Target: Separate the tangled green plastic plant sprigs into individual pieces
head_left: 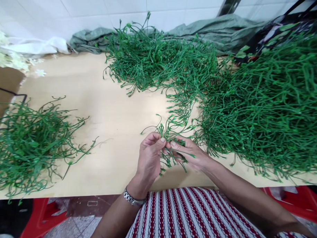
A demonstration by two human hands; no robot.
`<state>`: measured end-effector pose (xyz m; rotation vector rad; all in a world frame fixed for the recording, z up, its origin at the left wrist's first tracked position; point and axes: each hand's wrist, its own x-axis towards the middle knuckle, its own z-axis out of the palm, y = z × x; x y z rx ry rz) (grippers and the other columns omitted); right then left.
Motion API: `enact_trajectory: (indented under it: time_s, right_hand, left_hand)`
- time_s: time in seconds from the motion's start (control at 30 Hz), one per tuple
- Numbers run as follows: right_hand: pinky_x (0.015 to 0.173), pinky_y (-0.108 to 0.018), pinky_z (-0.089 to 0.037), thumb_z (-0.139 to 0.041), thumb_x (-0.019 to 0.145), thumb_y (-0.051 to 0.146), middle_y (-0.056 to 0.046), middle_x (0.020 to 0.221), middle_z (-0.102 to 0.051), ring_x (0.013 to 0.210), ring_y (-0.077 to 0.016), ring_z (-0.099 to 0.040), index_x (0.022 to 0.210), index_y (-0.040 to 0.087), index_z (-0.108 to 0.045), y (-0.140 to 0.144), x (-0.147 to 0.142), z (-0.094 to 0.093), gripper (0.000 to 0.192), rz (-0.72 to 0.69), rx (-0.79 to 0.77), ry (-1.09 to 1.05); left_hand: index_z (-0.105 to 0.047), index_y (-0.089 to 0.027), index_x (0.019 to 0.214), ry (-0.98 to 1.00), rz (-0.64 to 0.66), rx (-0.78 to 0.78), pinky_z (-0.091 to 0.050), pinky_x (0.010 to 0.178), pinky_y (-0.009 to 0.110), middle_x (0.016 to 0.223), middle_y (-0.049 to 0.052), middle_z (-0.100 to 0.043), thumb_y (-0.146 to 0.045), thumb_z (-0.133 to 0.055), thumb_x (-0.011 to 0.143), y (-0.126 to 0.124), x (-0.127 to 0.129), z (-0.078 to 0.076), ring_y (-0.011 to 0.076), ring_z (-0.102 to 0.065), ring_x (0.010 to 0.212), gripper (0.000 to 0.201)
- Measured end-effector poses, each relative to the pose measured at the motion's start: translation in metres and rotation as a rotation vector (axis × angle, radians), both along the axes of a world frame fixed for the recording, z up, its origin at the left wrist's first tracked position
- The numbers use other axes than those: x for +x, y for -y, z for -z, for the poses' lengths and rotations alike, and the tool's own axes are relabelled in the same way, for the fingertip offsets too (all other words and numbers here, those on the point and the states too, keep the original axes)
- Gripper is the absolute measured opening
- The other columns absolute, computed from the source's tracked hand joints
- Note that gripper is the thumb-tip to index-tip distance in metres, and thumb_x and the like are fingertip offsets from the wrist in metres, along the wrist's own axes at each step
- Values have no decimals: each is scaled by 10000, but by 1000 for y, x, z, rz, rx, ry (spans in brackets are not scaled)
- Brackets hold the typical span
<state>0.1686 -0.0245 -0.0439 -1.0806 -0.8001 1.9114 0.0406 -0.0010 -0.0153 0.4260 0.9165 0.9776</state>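
Where both hands meet over the near table edge: left hand [149, 157] and right hand [191, 153] pinched shut on one green sprig [172, 139], fingertips nearly touching. Sprig held just above table [114, 113], in front of the lap. Long axis roughly upright-diagonal; tips fanning up and away toward far wall, lower ends hanging toward lap. Risk, as judged: thin stems snagging on big pile [264, 108] just right, dragging extras along; hard pinch could bend or snap a branch. Smaller pile [26, 144] well left; far pile [156, 60] behind.
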Motion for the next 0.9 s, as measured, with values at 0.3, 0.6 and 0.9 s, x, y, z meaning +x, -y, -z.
enact_trajectory:
  time_s: [0.3, 0.6, 0.9]
  right_hand:
    - [425, -169, -303, -712, 661, 385, 23, 649, -543, 472, -39, -376, 789, 154, -553, 5, 4, 2, 308, -2, 10, 85]
    - [537, -211, -377, -628, 743, 357, -1, 653, -570, 561, -83, -473, 721, 132, -627, -1, 10, 1, 225, -131, 368, 118]
    - [518, -223, -336, -448, 800, 148, 13, 624, -472, 569, -103, -411, 720, 166, -522, 2, 16, -39, 110, -349, 881, 648]
  left_hand:
    - [-524, -139, 652, -11, -29, -43, -351, 452, 149, 481, -27, -576, -104, -687, 569, 3, 3, -1, 71, -509, 467, 186]
    - [-509, -128, 650, 121, 113, -193, -262, 406, 135, 434, -16, -533, -70, -656, 543, 1, -2, -5, 44, -410, 397, 191]
    - [-495, -140, 637, -51, 4, 1, -226, 423, 163, 416, -70, -423, -146, -664, 609, 1, -1, -9, 36, -336, 392, 172]
